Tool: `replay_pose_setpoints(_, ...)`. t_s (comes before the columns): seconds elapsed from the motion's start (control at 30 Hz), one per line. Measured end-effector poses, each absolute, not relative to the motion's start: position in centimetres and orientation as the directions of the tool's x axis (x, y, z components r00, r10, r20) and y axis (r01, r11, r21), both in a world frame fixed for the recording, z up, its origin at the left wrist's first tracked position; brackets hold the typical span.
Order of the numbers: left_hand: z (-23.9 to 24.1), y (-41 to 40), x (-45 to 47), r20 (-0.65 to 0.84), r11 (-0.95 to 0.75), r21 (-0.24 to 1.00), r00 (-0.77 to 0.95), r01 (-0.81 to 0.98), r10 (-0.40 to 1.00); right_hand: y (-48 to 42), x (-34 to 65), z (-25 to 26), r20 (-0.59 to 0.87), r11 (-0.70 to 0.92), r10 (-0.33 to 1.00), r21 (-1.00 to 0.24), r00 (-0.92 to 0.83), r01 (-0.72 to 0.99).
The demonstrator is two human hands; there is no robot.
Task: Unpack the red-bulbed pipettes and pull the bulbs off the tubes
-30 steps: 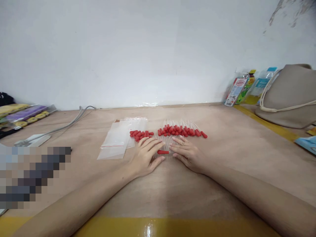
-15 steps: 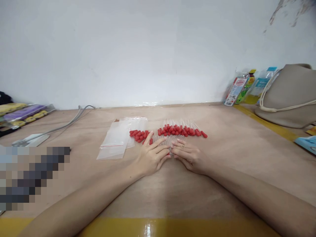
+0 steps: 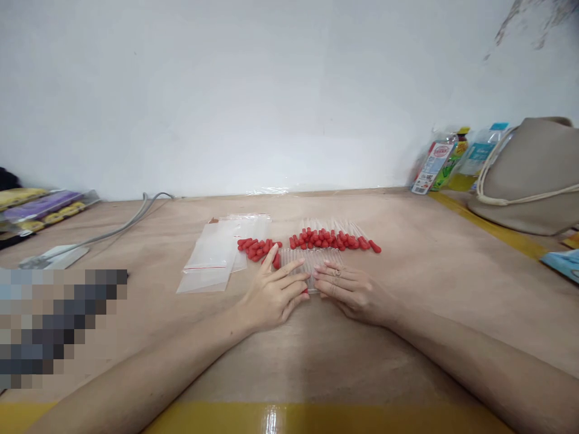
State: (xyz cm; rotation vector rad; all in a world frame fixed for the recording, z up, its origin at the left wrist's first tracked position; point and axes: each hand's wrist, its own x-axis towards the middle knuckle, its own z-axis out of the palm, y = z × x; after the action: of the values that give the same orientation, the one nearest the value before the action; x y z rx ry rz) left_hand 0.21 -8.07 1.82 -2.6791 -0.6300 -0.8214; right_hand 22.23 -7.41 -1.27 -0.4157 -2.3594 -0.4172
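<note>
Red bulb [image 3: 306, 291] looks pinched in the left hand [image 3: 273, 296], right hand [image 3: 355, 288] just beside — can't tell its grip — and a stray knuckle could roll those clear tubes [image 3: 312, 256] askew.

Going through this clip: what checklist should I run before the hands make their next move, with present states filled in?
1. Left hand beside the small red rubbery bulb near its fingertips: ok.
2. Row of slender clear tubes fully uncovered: not ok; fingers of both the left hand and the right hand overlap it.
3. Small red rubbery bulb fitted onto a tube: cannot tell; fingers hide it.
4. Heap of loose red rubbery bulbs nearby: ok, just beyond the left hand.
5. Translucent flat plastic bags apart from both hands: ok.
</note>
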Motion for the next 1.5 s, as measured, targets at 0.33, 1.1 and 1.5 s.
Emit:
replay_pose_setpoints(0.33,1.8,-8.2,0.2,0.602,-0.891,-0.172,0.761,0.421,0.243,-7.8,22.7,-0.6,0.653,0.91,0.119,0.229,-0.748,0.345)
replay_pose_setpoints(1.1,6.6,3.1,-6.8,0.202,-0.165,0.371,0.094,0.914,0.975,-6.1,25.5,0.1,0.566,0.339,0.81,-0.236,-0.154,0.911)
replay_pose_setpoints(1.5,5.7,4.7,-6.3,0.077,-0.182,0.299,0.166,0.937,0.983,-7.0,24.6,0.0,0.568,0.333,0.805,-0.193,-0.171,0.923)
